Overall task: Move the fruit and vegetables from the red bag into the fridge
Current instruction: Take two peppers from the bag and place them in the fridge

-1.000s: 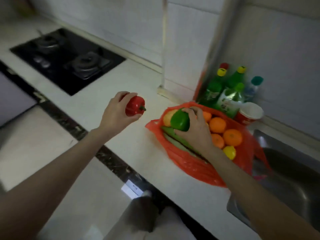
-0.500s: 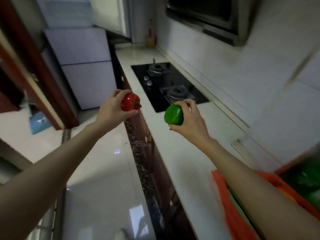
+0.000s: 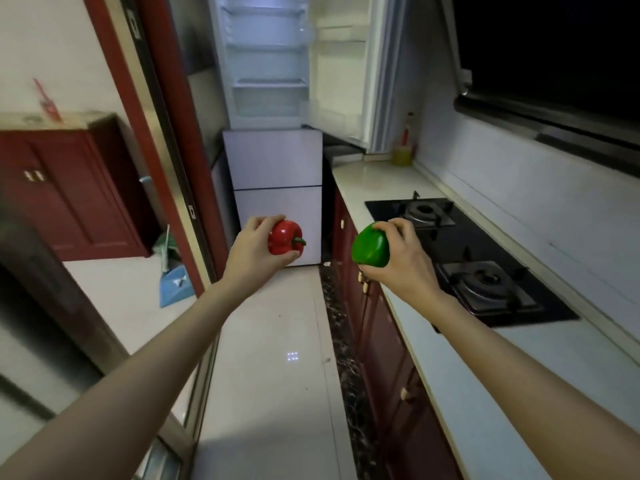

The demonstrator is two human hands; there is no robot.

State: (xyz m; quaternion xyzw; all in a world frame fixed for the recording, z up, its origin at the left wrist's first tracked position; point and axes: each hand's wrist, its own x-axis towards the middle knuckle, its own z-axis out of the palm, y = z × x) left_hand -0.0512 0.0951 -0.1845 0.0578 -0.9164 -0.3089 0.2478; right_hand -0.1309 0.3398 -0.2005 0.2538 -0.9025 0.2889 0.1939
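My left hand (image 3: pixel 254 252) grips a red bell pepper (image 3: pixel 285 242), held out in front of me over the floor. My right hand (image 3: pixel 401 263) grips a green bell pepper (image 3: pixel 370 249) at about the same height, near the counter's edge. Straight ahead at the end of the narrow kitchen stands the fridge (image 3: pixel 273 161). Its upper door (image 3: pixel 343 67) hangs open to the right and shows bare white shelves; the two lower drawers are closed. The red bag is out of view.
A white counter (image 3: pixel 485 375) runs along the right with a black gas hob (image 3: pixel 460 258) set in it and dark red cabinets (image 3: pixel 374 327) below. A yellow bottle (image 3: pixel 403 152) stands at the counter's far end. A red door frame (image 3: pixel 173 150) and a blue dustpan (image 3: pixel 175 284) are on the left.
My view has swung from the red bag and counter round to the fridge. Both hands lifted away from the bag with their peppers and now point down the aisle.
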